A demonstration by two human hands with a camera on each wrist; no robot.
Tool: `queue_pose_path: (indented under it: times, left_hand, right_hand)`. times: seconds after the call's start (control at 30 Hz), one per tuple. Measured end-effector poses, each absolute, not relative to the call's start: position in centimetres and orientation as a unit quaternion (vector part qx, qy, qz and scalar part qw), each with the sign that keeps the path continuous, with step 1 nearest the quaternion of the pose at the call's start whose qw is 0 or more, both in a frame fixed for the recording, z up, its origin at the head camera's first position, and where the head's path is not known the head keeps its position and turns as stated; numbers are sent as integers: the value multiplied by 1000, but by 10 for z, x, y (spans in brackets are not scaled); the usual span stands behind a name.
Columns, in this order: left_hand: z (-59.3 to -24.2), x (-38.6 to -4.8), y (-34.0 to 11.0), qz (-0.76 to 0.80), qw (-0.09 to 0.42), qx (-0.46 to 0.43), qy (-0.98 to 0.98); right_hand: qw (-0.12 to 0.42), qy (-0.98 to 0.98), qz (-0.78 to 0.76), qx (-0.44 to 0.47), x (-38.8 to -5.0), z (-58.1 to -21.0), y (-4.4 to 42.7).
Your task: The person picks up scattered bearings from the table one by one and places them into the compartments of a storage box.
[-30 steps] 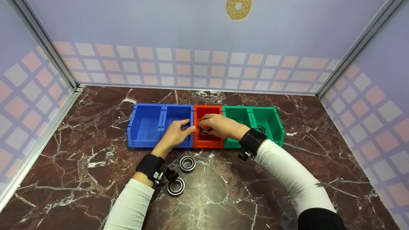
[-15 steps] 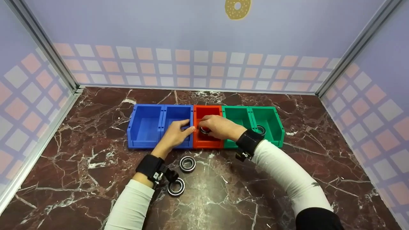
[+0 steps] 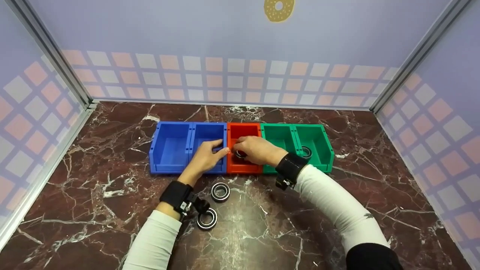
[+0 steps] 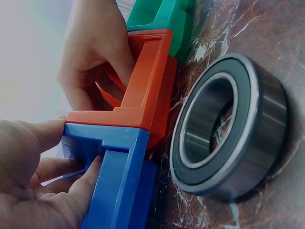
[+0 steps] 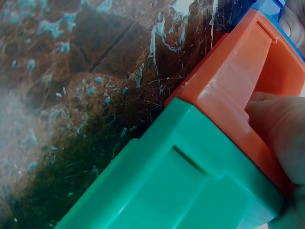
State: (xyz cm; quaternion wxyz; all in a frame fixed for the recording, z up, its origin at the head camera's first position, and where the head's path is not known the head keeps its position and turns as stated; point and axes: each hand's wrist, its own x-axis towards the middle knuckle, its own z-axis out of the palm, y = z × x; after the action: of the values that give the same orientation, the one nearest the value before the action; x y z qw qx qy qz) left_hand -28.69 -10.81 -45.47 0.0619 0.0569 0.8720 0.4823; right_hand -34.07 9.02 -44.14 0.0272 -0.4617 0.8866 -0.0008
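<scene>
Clock set on the red bin [image 3: 245,168], 12 pointing away from you. Your right hand [image 3: 258,150] is down in that bin with a bearing [image 3: 239,155] at its fingertips — the head view reads as thumb and fingers pinching the ring, though the hand covers much of the contact. Can't tell if the bearing touches the bin floor.

Your left hand [image 3: 205,155] is at 9 o'clock, over the inner blue bin [image 3: 208,131]: fingers apart, slightly bent, holding nothing, thumb at the wall where blue meets red.

At 3 o'clock, a second bearing [image 3: 309,153] sits in the outer green bin [image 3: 311,132]. At 7 o'clock, two loose ones lie on the tabletop [image 3: 277,221]: the farther bearing [image 3: 220,199], then the nearer bearing [image 3: 207,226] by your left wrist.

Step in hand, my read: setting one bearing into red. The next move likely calls for seating it, spreading the right fingers and lifting clear of the walls — after that, the 7 o'clock pair looks like the natural pick, with your left hand free for it.
</scene>
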Motion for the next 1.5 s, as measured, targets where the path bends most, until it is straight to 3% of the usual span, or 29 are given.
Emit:
queue_pose_path:
  times: [1.5]
  left_hand:
    - [-453, -286, -109, 468, 58, 64, 879]
  right_hand:
    - [8, 897, 15, -442, -335, -445, 87]
